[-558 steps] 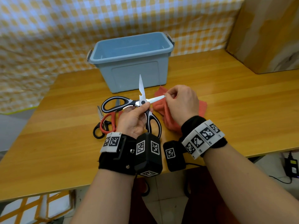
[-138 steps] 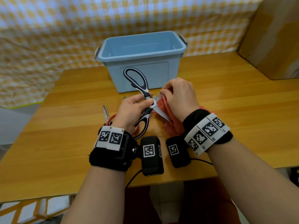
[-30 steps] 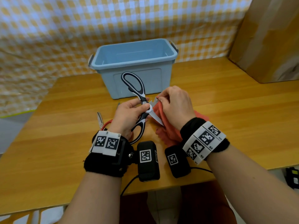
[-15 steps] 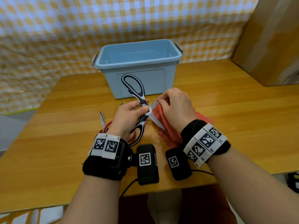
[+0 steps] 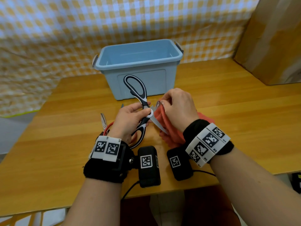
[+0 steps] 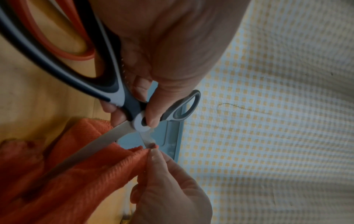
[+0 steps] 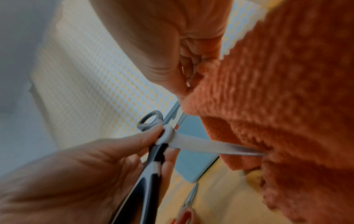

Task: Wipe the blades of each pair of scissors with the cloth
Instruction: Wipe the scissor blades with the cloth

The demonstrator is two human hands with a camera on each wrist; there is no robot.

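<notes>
left hand (image 5: 130,118) grips the black & white scissors (image 5: 141,110) right at the pivot, thumb pressed on the white pivot disc, fingers curled round the handle just below it. scissors are spread wide open & held up off the table (image 5: 228,121): one handle loop points up in front of the blue bin (image 5: 140,66), other loop sits down by the left wrist. right hand (image 5: 177,108) pinches the orange cloth (image 5: 164,126) round the upper blade near the pivot; tip of that blade is hidden in the cloth. lower blade (image 5: 158,125) lies bare against the cloth, pointing down-right. rest of the cloth trails onto the table under the right wrist. a 2nd pair, red-handled scissors (image 5: 104,123), lies on the table just left of the left hand, partly hidden behind it. bin stands at the back of the table w/ checked fabric (image 5: 65,30) behind.
</notes>
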